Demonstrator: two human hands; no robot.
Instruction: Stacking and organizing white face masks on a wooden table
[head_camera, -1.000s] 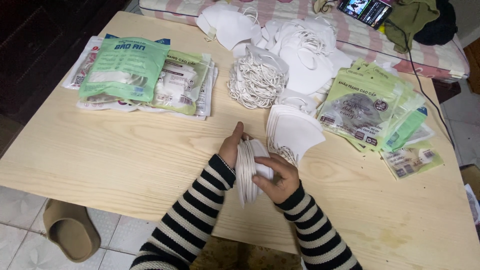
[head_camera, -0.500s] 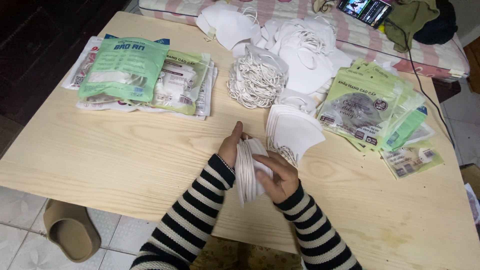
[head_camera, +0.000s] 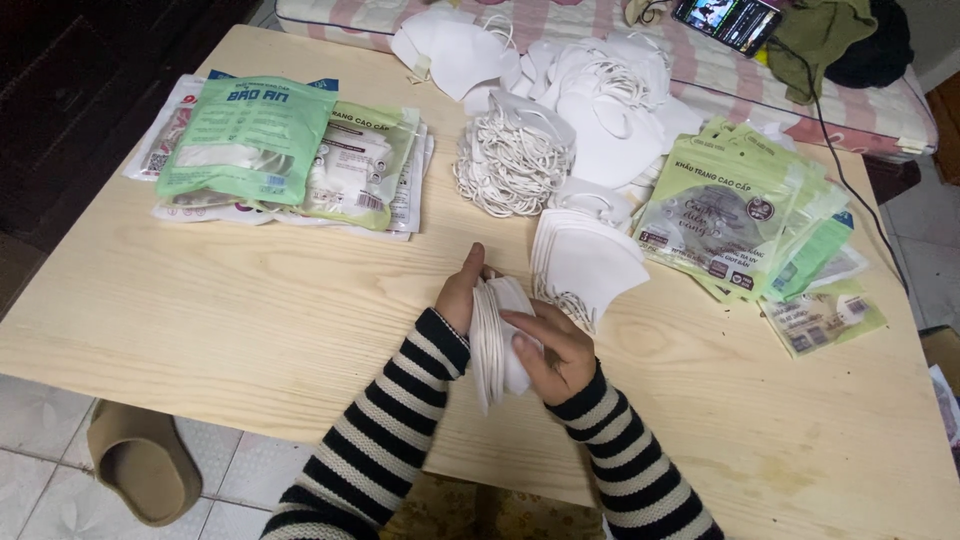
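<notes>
Both hands clamp a stack of folded white fabric face masks (head_camera: 497, 335) on edge.
Left hand (head_camera: 463, 290) backs it, right hand (head_camera: 550, 345) fingers curl closed around the front, squaring edges above the pale wooden surface (head_camera: 250, 300).

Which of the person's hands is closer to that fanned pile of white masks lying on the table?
Right. The right hand sits just below the fanned pile; the left hand is farther off, across the held stack.

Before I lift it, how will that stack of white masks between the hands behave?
Probably light and soft: the stack of white masks is thin folded fabric. It may fan apart or slip, since only the left hand and right hand press its layers together. Loose ear loops could snag.
</notes>
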